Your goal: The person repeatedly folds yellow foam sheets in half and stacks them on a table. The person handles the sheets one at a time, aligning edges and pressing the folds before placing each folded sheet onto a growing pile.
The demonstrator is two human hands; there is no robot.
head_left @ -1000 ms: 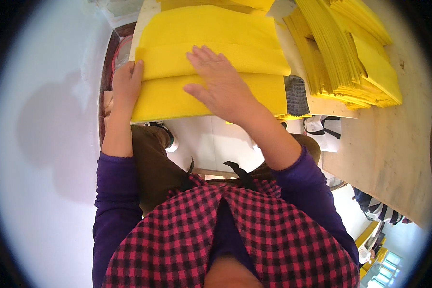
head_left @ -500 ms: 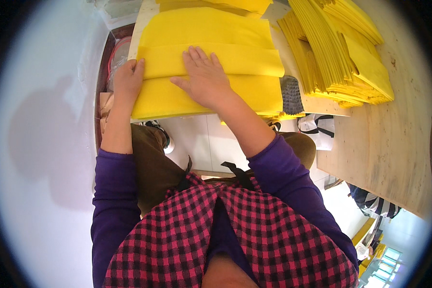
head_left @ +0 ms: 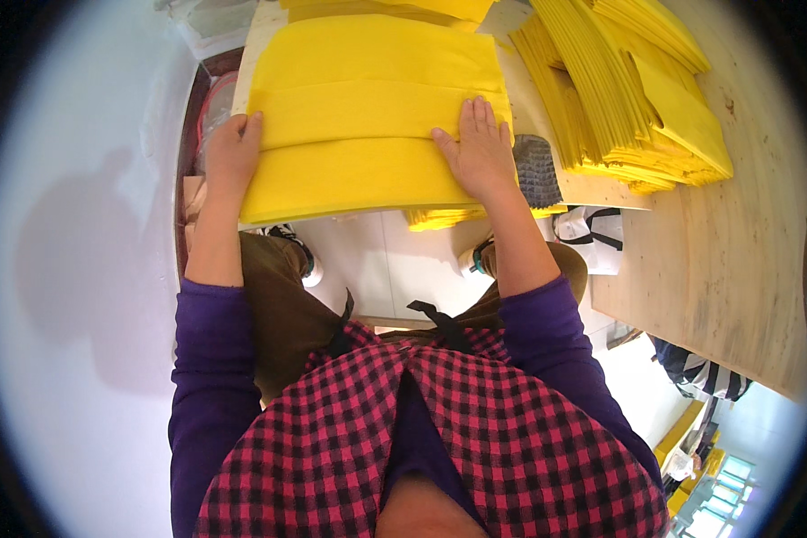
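Observation:
A wide piece of yellow felt-like cloth [head_left: 359, 108] lies in front of me, with a folded band running across its middle. At its left edge is my left hand [head_left: 230, 154], fingers curled around the side and the thumb on top. My right hand [head_left: 482, 154] rests flat on the right end of the band, thumb out and fingers stretched away from me. Whether the cloth is one layer or several under the fold I cannot tell.
Several folded yellow pieces [head_left: 619, 99] are stacked on the wooden table [head_left: 690, 260] at the right. Beside the cloth sits a dark grey textured object [head_left: 538, 170]. A white bag with black straps [head_left: 592, 238] is below the table, and a pale wall [head_left: 72, 224] rises at the left.
My right hand has slid rightward along the folded band, from the cloth's middle to its right end. The cloth has shifted slightly left. My left hand stays at the left edge.

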